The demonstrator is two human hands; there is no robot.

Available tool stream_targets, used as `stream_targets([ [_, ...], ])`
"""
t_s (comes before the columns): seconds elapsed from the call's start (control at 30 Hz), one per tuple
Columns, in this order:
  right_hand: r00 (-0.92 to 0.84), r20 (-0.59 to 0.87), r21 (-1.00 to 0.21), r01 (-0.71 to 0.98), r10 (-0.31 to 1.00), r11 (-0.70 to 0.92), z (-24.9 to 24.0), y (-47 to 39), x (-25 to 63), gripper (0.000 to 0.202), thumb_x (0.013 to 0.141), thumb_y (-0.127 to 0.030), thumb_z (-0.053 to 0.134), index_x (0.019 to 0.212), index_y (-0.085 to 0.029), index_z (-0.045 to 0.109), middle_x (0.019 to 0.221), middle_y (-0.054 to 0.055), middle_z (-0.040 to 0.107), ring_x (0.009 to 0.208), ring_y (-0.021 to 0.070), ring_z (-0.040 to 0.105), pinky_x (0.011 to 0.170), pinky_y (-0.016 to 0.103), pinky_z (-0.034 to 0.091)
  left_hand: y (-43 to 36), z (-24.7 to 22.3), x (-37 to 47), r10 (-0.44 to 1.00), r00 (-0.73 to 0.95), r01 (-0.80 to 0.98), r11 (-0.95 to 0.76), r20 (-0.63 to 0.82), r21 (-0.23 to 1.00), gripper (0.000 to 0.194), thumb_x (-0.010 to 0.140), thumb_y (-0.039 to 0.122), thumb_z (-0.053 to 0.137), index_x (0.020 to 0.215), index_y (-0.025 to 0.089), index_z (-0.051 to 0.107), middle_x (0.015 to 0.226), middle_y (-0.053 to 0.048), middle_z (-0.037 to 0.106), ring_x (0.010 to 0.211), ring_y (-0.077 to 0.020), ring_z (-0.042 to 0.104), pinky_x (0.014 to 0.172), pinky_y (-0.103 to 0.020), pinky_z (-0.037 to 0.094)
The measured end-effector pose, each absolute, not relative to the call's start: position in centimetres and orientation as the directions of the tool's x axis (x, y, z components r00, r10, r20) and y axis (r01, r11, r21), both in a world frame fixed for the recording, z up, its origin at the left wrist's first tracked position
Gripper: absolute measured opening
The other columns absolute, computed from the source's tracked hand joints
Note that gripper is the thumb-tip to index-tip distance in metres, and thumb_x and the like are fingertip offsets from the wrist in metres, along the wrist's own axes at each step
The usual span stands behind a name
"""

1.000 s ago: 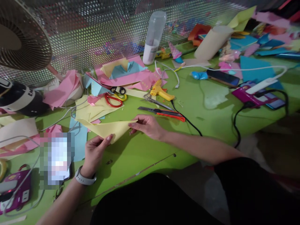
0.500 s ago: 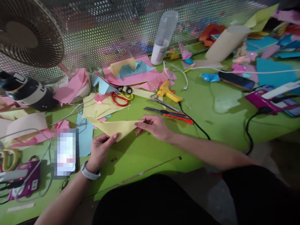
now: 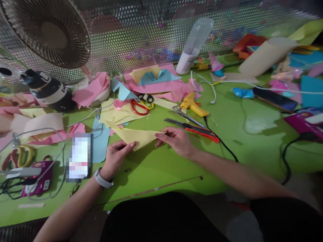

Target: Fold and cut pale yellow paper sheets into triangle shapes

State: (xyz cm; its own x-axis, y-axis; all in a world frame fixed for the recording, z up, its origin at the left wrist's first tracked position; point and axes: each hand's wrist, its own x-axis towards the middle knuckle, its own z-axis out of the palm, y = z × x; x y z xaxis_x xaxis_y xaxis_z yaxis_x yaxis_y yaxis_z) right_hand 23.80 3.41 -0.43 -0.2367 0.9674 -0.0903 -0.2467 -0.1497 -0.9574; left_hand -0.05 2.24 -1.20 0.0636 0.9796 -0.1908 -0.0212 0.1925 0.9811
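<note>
A folded piece of yellow paper, roughly triangular, is held between both hands above the green table. My left hand pinches its lower left edge, thumb on top. At its right corner, my right hand grips the paper between thumb and fingers. Just beyond the right hand lies a utility knife with an orange-red handle and its blade pointing left. Behind that rests a yellow glue gun. Red-and-yellow-handled scissors lie on more yellow paper sheets past the held piece.
A lit phone lies left of my left hand, near a purple power strip with cables. Along the back stand a fan, a black bottle and a clear bottle. The glue gun's black cord runs toward the right forearm.
The view has shifted, so the whole scene sits further right. Both hands keep their hold on the yellow paper, which looks nearly unchanged in shape.
</note>
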Motion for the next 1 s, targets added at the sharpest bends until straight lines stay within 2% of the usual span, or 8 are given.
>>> stream_targets([
  [0.13,-0.235,-0.092,-0.962,-0.231,0.968,-0.147,-0.22,3.26,23.77,0.026,0.071,-0.042,0.084,0.077,-0.018,0.074,0.064,0.0,0.074,0.057,0.0118,0.07,0.057,0.025,0.062,2.15,-1.34,-0.1,0.981,0.062,-0.039,0.186,-0.184,0.982,0.026,0.067,0.04,0.087,0.071,0.017,0.077,0.075,-0.005,0.076,0.066,-0.0152,0.067,0.062,-0.025,0.054],
  [0.3,-0.213,-0.103,-0.969,-0.2,0.972,-0.146,0.04,3.13,23.64,0.027,0.071,-0.043,0.084,0.077,-0.018,0.074,0.062,0.0,0.074,0.056,0.0124,0.07,0.058,0.026,0.062,2.2,-1.23,0.23,0.985,0.061,-0.145,0.169,-0.161,0.975,0.029,0.065,0.035,0.089,0.076,0.016,0.07,0.082,-0.005,0.078,0.072,-0.0162,0.071,0.067,-0.026,0.058],
  [0.4,-0.218,-0.096,-0.971,-0.196,0.971,-0.14,0.01,3.12,23.66,0.026,0.072,-0.042,0.084,0.078,-0.018,0.074,0.064,0.001,0.074,0.057,0.0129,0.071,0.058,0.026,0.062,2.22,-0.97,0.43,0.985,0.063,-0.22,0.168,-0.158,0.961,0.041,0.063,0.03,0.091,0.089,0.018,0.061,0.088,-0.004,0.078,0.079,-0.018,0.074,0.073,-0.029,0.061],
  [0.53,-0.213,-0.087,-0.971,-0.2,0.973,-0.131,-0.16,3.18,23.71,0.026,0.072,-0.041,0.084,0.078,-0.018,0.074,0.063,0.0,0.074,0.057,0.0128,0.071,0.057,0.026,0.062,2.14,-0.54,0.57,0.98,0.078,-0.268,0.197,-0.183,0.943,0.063,0.065,0.027,0.09,0.11,0.023,0.047,0.086,-0.001,0.078,0.077,-0.0177,0.076,0.075,-0.029,0.061],
  [0.67,-0.205,-0.085,-0.974,-0.191,0.975,-0.124,-0.22,3.25,23.74,0.026,0.071,-0.042,0.085,0.076,-0.019,0.074,0.063,0.0,0.074,0.056,0.012,0.07,0.057,0.024,0.061,2.09,-0.47,0.55,0.98,0.114,-0.269,0.19,-0.165,0.944,0.083,0.066,0.028,0.089,0.134,0.025,0.041,0.099,-0.004,0.078,0.088,-0.0201,0.076,0.08,-0.031,0.062],
  [0.73,-0.192,-0.092,-0.976,-0.175,0.977,-0.126,-0.26,3.24,23.76,0.027,0.07,-0.044,0.085,0.077,-0.019,0.074,0.063,0.0,0.074,0.056,0.0123,0.07,0.058,0.025,0.062,2.09,-0.63,0.51,0.978,0.128,-0.244,0.194,-0.167,0.95,0.072,0.067,0.03,0.089,0.128,0.021,0.053,0.103,-0.007,0.078,0.091,-0.0212,0.075,0.082,-0.031,0.062],
  [0.83,-0.185,-0.091,-0.98,-0.155,0.978,-0.121,-0.44,3.19,23.84,0.028,0.071,-0.044,0.084,0.078,-0.019,0.074,0.064,0.0,0.074,0.057,0.0129,0.07,0.059,0.026,0.062,2.1,-0.91,0.46,0.975,0.127,-0.208,0.203,-0.18,0.957,0.046,0.065,0.032,0.09,0.104,0.016,0.07,0.103,-0.009,0.078,0.091,-0.0216,0.075,0.083,-0.031,0.061],
  [1.0,-0.214,-0.07,-0.982,-0.157,0.974,-0.105,-0.88,3.11,23.97,0.025,0.074,-0.043,0.083,0.081,-0.02,0.074,0.067,0.0,0.074,0.058,0.0135,0.071,0.059,0.027,0.063,2.13,-0.93,0.49,0.97,0.109,-0.227,0.235,-0.215,0.945,0.034,0.062,0.031,0.091,0.089,0.017,0.076,0.092,-0.006,0.079,0.078,-0.017,0.073,0.073,-0.027,0.06],
])
